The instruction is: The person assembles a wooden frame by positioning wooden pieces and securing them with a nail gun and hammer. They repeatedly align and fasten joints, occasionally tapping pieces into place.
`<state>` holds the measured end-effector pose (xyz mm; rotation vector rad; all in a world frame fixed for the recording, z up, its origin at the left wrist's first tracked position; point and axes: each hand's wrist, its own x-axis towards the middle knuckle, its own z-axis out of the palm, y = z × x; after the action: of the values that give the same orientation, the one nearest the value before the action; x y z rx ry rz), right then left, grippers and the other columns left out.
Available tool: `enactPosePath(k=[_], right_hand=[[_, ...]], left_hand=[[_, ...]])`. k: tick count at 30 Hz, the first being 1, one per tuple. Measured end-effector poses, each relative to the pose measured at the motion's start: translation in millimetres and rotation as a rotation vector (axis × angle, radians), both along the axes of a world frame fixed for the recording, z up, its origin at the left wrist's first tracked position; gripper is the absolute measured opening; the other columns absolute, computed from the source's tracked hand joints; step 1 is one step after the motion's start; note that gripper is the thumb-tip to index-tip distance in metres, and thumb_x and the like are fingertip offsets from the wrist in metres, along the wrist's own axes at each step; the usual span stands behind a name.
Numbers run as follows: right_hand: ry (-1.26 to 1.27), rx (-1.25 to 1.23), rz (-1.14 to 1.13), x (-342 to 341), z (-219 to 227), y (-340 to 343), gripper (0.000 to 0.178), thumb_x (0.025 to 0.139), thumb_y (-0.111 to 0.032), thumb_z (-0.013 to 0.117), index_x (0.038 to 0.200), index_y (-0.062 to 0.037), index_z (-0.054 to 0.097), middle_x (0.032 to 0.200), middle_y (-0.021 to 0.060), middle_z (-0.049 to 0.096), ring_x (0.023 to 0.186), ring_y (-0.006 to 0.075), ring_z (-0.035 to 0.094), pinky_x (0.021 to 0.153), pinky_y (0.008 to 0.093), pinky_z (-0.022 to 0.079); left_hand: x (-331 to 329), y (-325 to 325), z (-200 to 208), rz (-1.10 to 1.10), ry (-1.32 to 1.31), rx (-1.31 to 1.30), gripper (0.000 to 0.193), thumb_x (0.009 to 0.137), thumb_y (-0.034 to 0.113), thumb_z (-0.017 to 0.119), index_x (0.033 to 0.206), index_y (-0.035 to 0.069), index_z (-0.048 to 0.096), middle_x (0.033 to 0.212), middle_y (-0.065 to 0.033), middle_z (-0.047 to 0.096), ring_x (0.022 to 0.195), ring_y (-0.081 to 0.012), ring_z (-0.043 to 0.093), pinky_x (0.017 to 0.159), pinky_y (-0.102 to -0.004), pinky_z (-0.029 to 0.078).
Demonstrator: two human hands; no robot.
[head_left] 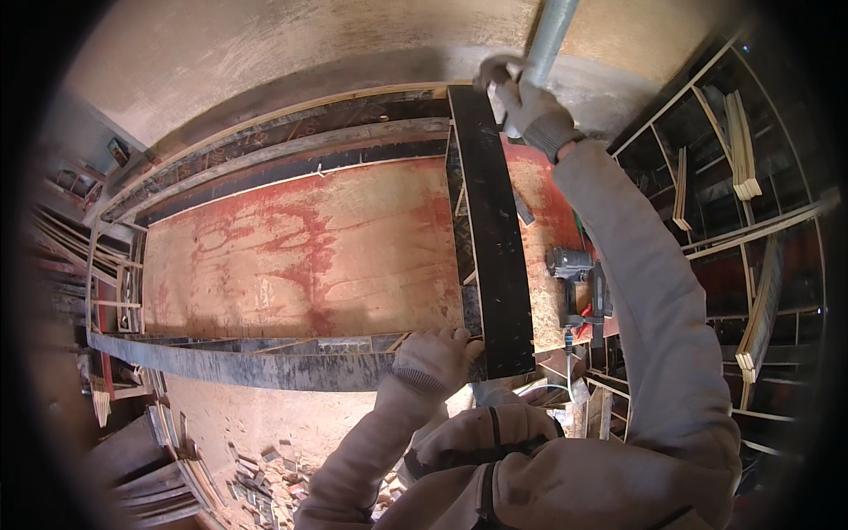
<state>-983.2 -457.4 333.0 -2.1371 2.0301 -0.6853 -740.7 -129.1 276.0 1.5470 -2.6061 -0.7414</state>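
At the far left of the frame, lying in blurred stacks: loose timber strips (62, 238), too dim to tell apart. Lower left, scattered over the ground: wood offcuts (256, 486) beside a pile of boards (168, 481). Across the middle, spreading wide: a red-stained plywood panel (309, 252), framed by dark edge boards (265, 367) along its near side and by pale battens along its far side. Just right of centre, lying across the panel from far edge to near edge: a long dark plank (495, 238), its near end jutting slightly past the panel's rim. At the lower centre, gripping that near end: the gloved left hand (435, 358), fingers curled over the panel's edge right beside the plank. At the top, right of centre, closing around a grey metal pipe (548, 40): the gloved right hand (528, 104), arm stretching up in a grey sleeve, touching the plank's far end or hovering just above it, hard to tell which. To the right of the plank, resting on the panel: a grey and red nail gun (579, 291), partly hidden behind the right sleeve. At the far right, leaning in dark racks: bundles of pale wooden slats (742, 146).
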Motion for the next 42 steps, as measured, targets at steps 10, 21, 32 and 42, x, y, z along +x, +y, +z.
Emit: enactPosePath(k=[10, 21, 32, 42], right_hand=[[0.226, 0.04, 0.244, 21.4, -34.0, -76.9, 0.054, 0.101, -0.053, 0.043, 0.112, -0.0081, 0.069, 0.104, 0.026, 0.067, 0.098, 0.0407, 0.066, 0.086, 0.0489, 0.05], [0.088, -0.261, 0.432, -32.4, -60.5, 314.8, 0.029, 0.101, -0.032, 0.06, 0.104, -0.0045, 0.066, 0.067, 0.0113, 0.064, 0.057, 0.0195, 0.063, 0.044, 0.0313, 0.047], [0.614, -0.782, 0.127, 13.2, 3.1, 397.1, 0.015, 0.1, -0.015, 0.065, 0.097, -0.0002, 0.061, 0.067, 0.0056, 0.06, 0.057, 0.0207, 0.058, 0.054, 0.0309, 0.049], [0.113, -0.186, -0.043, 5.2, -10.6, 387.0, 0.031, 0.103, -0.036, 0.058, 0.116, -0.009, 0.064, 0.095, 0.0185, 0.072, 0.091, 0.0314, 0.073, 0.072, 0.0393, 0.057]], left_hand=[[3.7, -1.4, -6.9, 0.036, 0.117, -0.101, 0.036, 0.101, 0.039, 0.056, 0.099, 0.006, 0.07, 0.087, -0.0183, 0.07, 0.08, -0.0365, 0.069, 0.073, -0.0473, 0.055], [-1.3, 7.9, -26.3, 0.085, 0.142, -0.19, 0.033, 0.105, 0.036, 0.051, 0.1, 0.008, 0.068, 0.081, -0.02, 0.071, 0.079, -0.0401, 0.07, 0.072, -0.0495, 0.056], [-0.7, 10.9, -23.8, 0.091, 0.029, -0.144, 0.04, 0.107, 0.044, 0.045, 0.106, 0.01, 0.067, 0.088, -0.0205, 0.072, 0.086, -0.0399, 0.071, 0.077, -0.0506, 0.056], [1.8, 10.8, -23.1, 0.107, 0.025, -0.118, 0.043, 0.107, 0.046, 0.043, 0.109, 0.011, 0.069, 0.095, -0.0199, 0.073, 0.091, -0.0399, 0.07, 0.08, -0.0507, 0.055]])
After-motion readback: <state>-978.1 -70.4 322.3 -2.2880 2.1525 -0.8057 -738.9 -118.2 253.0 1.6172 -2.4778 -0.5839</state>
